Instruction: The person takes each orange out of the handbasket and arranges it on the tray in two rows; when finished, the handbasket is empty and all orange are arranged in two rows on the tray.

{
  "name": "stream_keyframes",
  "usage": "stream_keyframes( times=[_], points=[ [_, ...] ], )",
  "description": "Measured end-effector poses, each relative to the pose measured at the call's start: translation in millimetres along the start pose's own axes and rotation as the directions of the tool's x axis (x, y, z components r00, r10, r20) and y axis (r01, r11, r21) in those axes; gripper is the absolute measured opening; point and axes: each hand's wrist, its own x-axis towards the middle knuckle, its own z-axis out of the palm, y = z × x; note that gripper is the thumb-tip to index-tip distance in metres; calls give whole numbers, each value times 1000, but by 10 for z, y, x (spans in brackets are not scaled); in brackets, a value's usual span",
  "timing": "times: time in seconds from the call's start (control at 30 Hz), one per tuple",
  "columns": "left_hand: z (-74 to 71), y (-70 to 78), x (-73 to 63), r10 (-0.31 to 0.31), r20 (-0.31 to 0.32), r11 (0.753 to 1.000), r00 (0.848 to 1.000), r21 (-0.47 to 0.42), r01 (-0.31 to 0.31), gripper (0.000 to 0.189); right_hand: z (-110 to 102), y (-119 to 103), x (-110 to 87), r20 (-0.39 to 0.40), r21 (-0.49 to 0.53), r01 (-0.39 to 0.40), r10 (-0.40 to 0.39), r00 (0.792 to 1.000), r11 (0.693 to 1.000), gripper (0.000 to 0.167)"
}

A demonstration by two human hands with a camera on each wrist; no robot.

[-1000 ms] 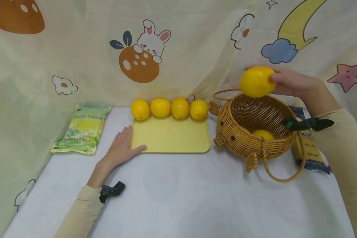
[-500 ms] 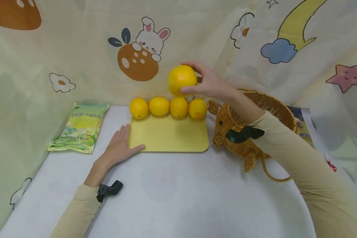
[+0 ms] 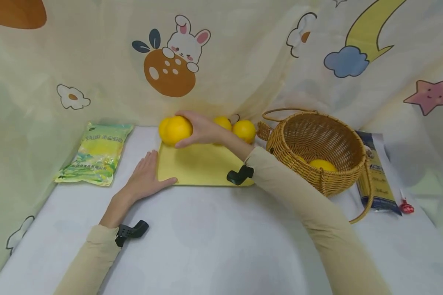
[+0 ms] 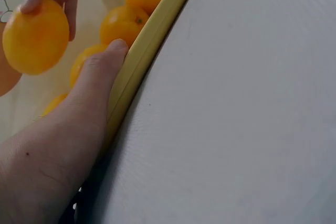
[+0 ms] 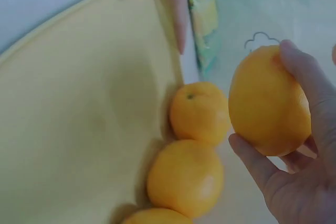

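My right hand [image 3: 203,129] grips an orange [image 3: 179,128] between thumb and fingers, above the back left part of a yellow tray [image 3: 192,168]. A row of oranges [image 3: 245,131] lies along the tray's back edge; the hand and held fruit partly cover it in the head view. The right wrist view shows the held orange [image 5: 270,100] apart from the row's end orange [image 5: 199,113]. My left hand [image 3: 144,178] rests at the tray's left side with straight fingers, its thumb [image 4: 100,72] on the front rim.
A wicker basket [image 3: 313,182] with a handle and at least one orange [image 3: 323,165] inside stands right of the tray. Behind it lies a blue and gold packet [image 3: 378,180] beside a small red wrapped item [image 3: 407,207]. A green bag [image 3: 97,153] lies at left; a printed cloth [image 3: 243,53] hangs behind.
My right hand has carried the orange from above the basket leftward across the tray, then lower over the row's left end. The left hand keeps its place at the tray.
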Motion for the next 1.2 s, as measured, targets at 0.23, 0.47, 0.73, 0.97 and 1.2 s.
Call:
stream_keyframes(
  times=[0.23,0.47,0.73,0.97,1.2],
  points=[
    [21,-24,-31,5,-6,1000,1000,4,-5,125,338,81,88,59,6,-32,32,998,999,93],
    [-22,-57,-37,32,-17,999,999,8,-32,123,506,79,165,99,-37,-60,63,993,998,94],
    [28,-64,-34,37,-9,999,999,-7,-37,123,627,82,141,153,-48,-61,67,986,997,93],
    [-10,-75,-35,33,-11,999,999,10,-33,122,684,91,172,134,-32,-57,61,989,998,93],
    [-22,-78,-17,46,-15,999,999,-8,-46,121,745,71,161,134,22,-61,57,989,998,91]
  ],
)
